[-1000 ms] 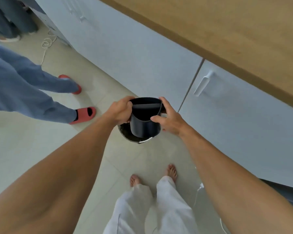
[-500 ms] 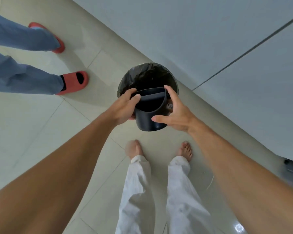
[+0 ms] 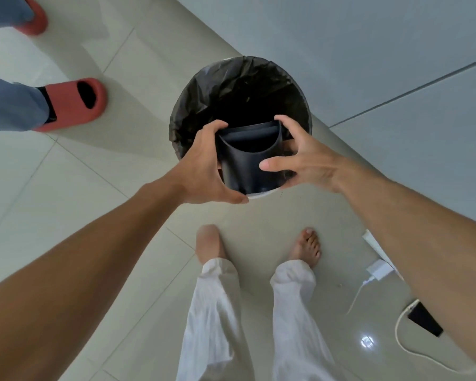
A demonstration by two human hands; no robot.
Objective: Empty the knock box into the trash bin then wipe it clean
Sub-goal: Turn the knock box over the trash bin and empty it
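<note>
Underfoot, the floor (image 3: 52, 204) is pale glossy tile with thin grout lines, and a smooth grey-white cabinet front (image 3: 382, 64) with one straight door seam fills the upper right. Against it stands the round trash bin (image 3: 264, 194), lined with a crinkled, shiny black plastic bag (image 3: 204, 97) folded over the rim; the inside is so dark that its contents cannot be made out. Loose white trousers (image 3: 215, 320) and two bare feet fill the lower middle, the left foot blurred.

Over the near part of the bin's mouth sits the knock box (image 3: 245, 169), a matte black cylinder with a cut-away rim and a bar across its opening; its interior is too dark to read. The left hand (image 3: 204, 169) clasps its left wall, fingers over the rim and thumb under the base. The right hand (image 3: 305, 163) grips the right wall, fingers curled over the edge, thumb pressed on the front.

At the upper left, a bystander's red foam slipper (image 3: 77, 103) shows below blue trousers cut off by the frame. A white charger (image 3: 379, 270) with a cable and a dark phone (image 3: 423, 323) lie at the lower right, partly hidden behind the right forearm.
</note>
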